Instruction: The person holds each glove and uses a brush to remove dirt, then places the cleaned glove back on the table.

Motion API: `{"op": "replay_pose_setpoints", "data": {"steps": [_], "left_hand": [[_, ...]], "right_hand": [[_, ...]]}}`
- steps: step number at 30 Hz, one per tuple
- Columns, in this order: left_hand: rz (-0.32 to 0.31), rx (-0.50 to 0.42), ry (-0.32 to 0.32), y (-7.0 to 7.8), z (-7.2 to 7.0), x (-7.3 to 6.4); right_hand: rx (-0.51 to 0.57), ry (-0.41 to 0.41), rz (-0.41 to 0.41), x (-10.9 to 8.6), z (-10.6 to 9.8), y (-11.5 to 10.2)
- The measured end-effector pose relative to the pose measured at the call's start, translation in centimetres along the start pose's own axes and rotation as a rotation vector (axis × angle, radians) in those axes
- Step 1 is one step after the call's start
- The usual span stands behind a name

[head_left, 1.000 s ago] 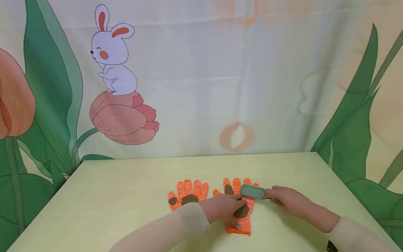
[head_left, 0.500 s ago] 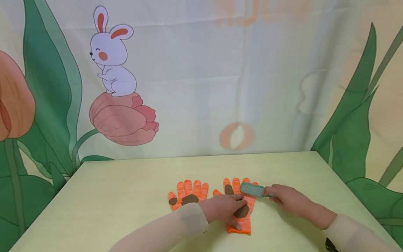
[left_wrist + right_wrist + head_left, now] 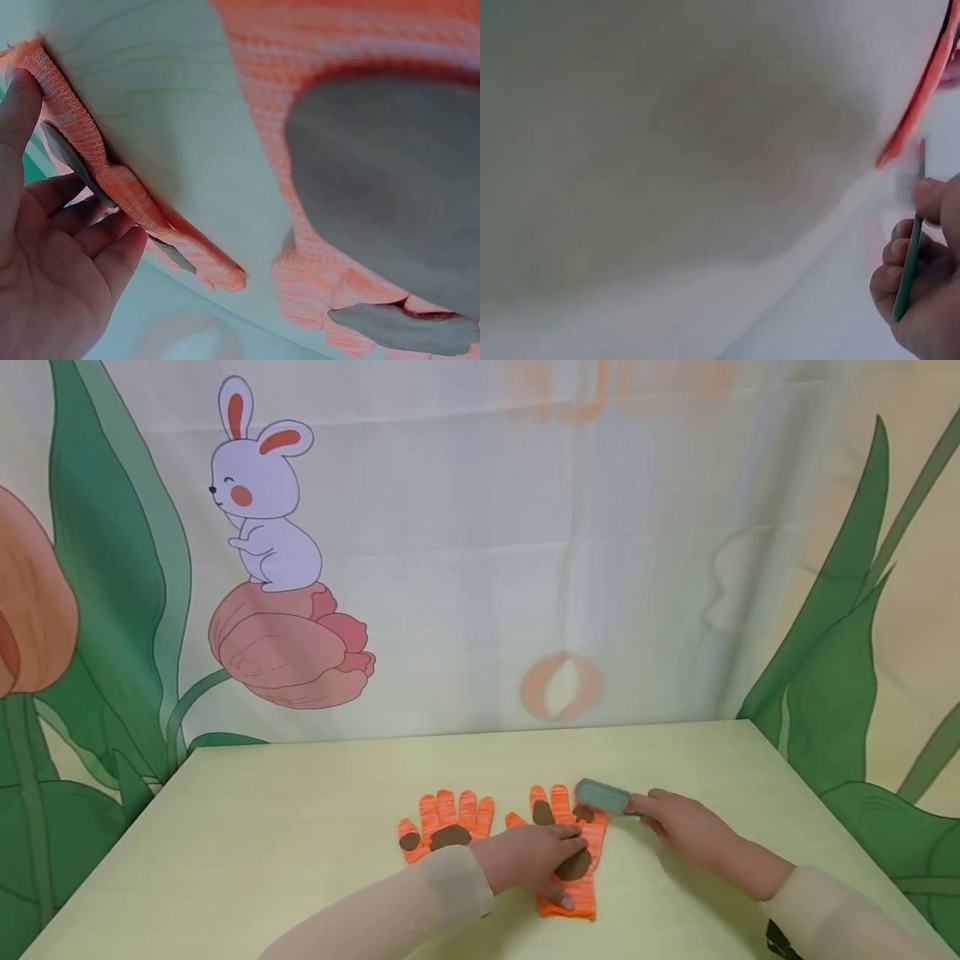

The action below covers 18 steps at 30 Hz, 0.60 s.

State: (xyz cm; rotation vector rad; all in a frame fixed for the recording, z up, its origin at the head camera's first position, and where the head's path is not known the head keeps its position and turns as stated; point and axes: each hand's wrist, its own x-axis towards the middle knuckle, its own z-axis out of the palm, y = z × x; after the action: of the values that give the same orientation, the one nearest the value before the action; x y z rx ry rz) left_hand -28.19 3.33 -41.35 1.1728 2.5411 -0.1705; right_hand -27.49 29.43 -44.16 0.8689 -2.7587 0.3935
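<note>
On the pale green table [image 3: 300,827], two orange gloves are laid flat, palm up, side by side. The right glove [image 3: 566,860] is pressed down by the left hand [image 3: 536,856], whose fingers are laid straight across its palm beside a brown patch [image 3: 573,864]. A green brush [image 3: 602,797] is gripped at its near end by the curled fingers of the right hand [image 3: 678,827] and is held over the fingertips of that glove. The left glove [image 3: 442,827] is untouched, just beside the left sleeve [image 3: 420,893].
</note>
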Motion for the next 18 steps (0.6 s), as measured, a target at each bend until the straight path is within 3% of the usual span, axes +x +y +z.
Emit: {"op": "replay_pose_setpoints", "data": {"steps": [4, 9, 12, 18], "left_hand": [[0.007, 0.014, -0.003, 0.1, 0.0, 0.1], [0.016, 0.003, -0.021, 0.0, -0.2, 0.1], [0.024, 0.017, -0.024, -0.1, -0.2, 0.1], [0.024, 0.046, -0.015, 0.0, 0.0, 0.2]], "right_hand": [[0.011, 0.079, 0.049, 0.2, -1.2, -0.2], [0.121, -0.068, -0.067, 0.4, -0.2, -1.1], [0.097, -0.116, -0.072, 0.5, 0.7, -1.1], [0.016, -0.028, -0.013, 1.1, 0.6, -1.4]]}}
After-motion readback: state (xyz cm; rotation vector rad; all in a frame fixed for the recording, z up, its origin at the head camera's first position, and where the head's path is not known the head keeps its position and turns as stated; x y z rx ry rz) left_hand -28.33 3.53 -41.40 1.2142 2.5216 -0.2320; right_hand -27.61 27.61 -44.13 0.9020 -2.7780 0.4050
